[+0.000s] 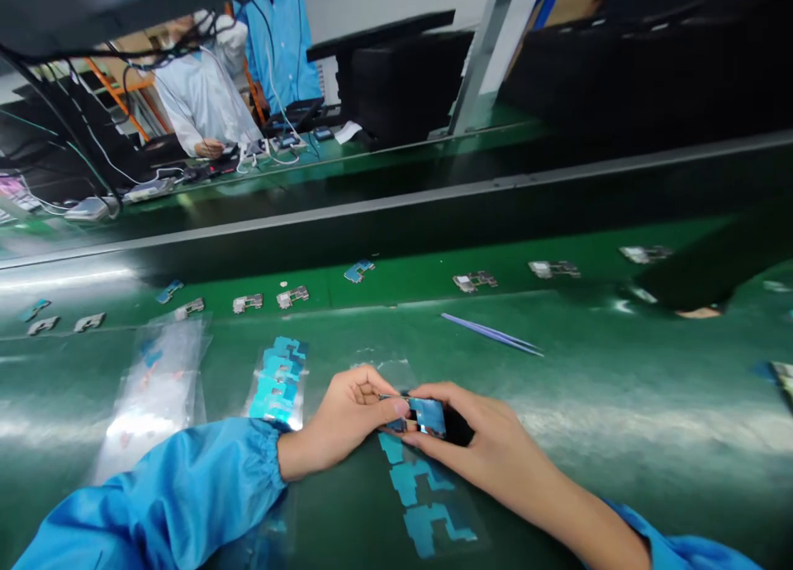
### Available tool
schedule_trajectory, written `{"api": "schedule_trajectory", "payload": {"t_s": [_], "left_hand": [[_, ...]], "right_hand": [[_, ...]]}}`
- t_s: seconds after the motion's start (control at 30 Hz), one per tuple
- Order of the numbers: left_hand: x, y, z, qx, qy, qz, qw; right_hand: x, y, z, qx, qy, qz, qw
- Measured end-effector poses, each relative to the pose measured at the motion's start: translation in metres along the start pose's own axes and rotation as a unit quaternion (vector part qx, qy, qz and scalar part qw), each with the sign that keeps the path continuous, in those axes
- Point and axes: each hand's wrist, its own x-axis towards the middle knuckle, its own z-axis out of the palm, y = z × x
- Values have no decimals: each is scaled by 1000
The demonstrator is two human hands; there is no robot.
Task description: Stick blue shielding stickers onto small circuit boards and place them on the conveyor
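Between my two hands is a small circuit board [429, 415] with a blue film on its upper face. My left hand [347, 417] grips its left end, the thumb lying on top. From the right, my right hand [489, 429] pinches the board's edges between thumb and fingers. Below them lies a clear sheet [458, 504] bearing blue cut-out stickers [427, 524]. Another sheet of blue stickers [278, 380] is left of my left hand. Purple tweezers [492, 334] rest on the green mat beyond my right hand.
Several circuit boards [475, 282] sit in a row on the green strip behind, some with blue film [359, 271]. A clear plastic sheet [154, 388] lies at left. Another person's dark sleeve [731, 256] reaches in at right. People in work coats [201, 99] are across the bench.
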Motion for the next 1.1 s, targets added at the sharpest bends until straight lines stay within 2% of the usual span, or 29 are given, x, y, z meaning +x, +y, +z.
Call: {"api": "schedule_trajectory", "payload": {"t_s": [0.1, 0.2, 0.27, 0.3, 0.33, 0.37, 0.4, 0.43, 0.47, 0.53, 0.63, 0.73, 0.83, 0.9, 0.97, 1.03, 1.1], "left_hand": [[-2, -3, 0, 38, -5, 11, 999], [-5, -6, 1, 52, -5, 3, 999], [-6, 5, -2, 66, -23, -1, 998], [-5, 17, -5, 103, -48, 8, 994], [-2, 33, -11, 181, -69, 31, 981], [2, 52, -20, 284, -73, 63, 954], [8, 72, -31, 404, -60, 103, 907], [16, 92, -44, 539, 5, 143, 830], [25, 109, -59, 590, 71, 153, 790], [47, 130, -88, 635, 152, 140, 744], [74, 129, -121, 667, 193, 106, 712], [87, 116, -132, 677, 176, 95, 708], [88, 117, -129, 661, 145, 99, 729], [81, 119, -120, 634, 130, 109, 755], [67, 114, -104, 595, 122, 125, 785], [46, 99, -82, 553, 113, 134, 814], [23, 76, -59, 511, 89, 133, 845]], "right_hand": [[2, 3, 1, -16, 15, -87, 996], [4, -5, 4, -31, 36, -172, 984], [7, -13, 0, -39, 55, -211, 975], [10, -15, -5, -48, 59, -223, 972], [15, -15, -12, -62, 61, -231, 969], [23, -13, -21, -85, 64, -232, 967], [33, -6, -31, -114, 72, -229, 964], [45, 3, -40, -154, 85, -219, 960], [60, 15, -49, -194, 101, -196, 956], [93, 43, -62, -273, 142, -146, 940], [135, 84, -66, -301, 146, -81, 939], [155, 104, -60, -310, 127, -36, 941], [144, 95, -56, -306, 123, -17, 944], [122, 77, -53, -290, 103, -42, 951], [90, 56, -46, -265, 43, -101, 958], [58, 39, -34, -247, -34, -163, 954], [31, 32, -20, -261, -39, -208, 942]]}}
